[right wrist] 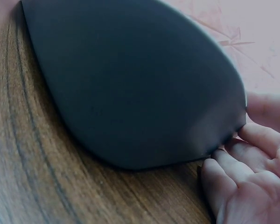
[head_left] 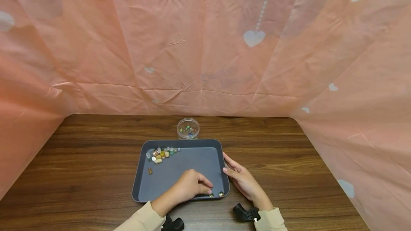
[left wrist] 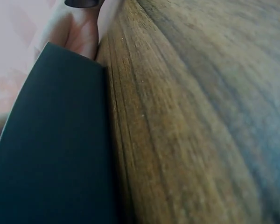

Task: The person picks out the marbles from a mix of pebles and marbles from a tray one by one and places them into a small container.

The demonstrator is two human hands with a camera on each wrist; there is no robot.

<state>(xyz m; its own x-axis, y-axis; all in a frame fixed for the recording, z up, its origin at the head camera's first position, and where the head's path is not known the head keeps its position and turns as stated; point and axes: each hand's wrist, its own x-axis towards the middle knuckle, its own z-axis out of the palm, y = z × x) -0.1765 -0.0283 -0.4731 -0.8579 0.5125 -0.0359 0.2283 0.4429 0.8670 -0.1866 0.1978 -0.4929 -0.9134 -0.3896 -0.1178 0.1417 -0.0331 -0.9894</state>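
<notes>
A dark grey rectangular tray (head_left: pixel 179 179) lies on the table. Over its front right part is my left hand (head_left: pixel 189 187), thumb and forefinger bent downward with a gap between the tips. Right below the thumb tip sits a glass marble (head_left: pixel 211 195); a second marble (head_left: pixel 221 194) rests beside it in the corner. My right hand (head_left: pixel 245 181) holds the tray's right side. In the right wrist view its fingers (right wrist: pixel 224 175) curl against the tray's lower edge, and its thumb is up at the rim. The left wrist view mostly shows the tray's outer wall (left wrist: pixel 60 135).
Polished stones (head_left: pixel 162 153) in several colours lie in the tray's back left, with one brown stone (head_left: pixel 150 171) apart from them. Behind the tray stands a clear round jar (head_left: pixel 188 121) holding marbles. A pink curtain (head_left: pixel 205 63) surrounds the wooden table (head_left: pixel 273 145).
</notes>
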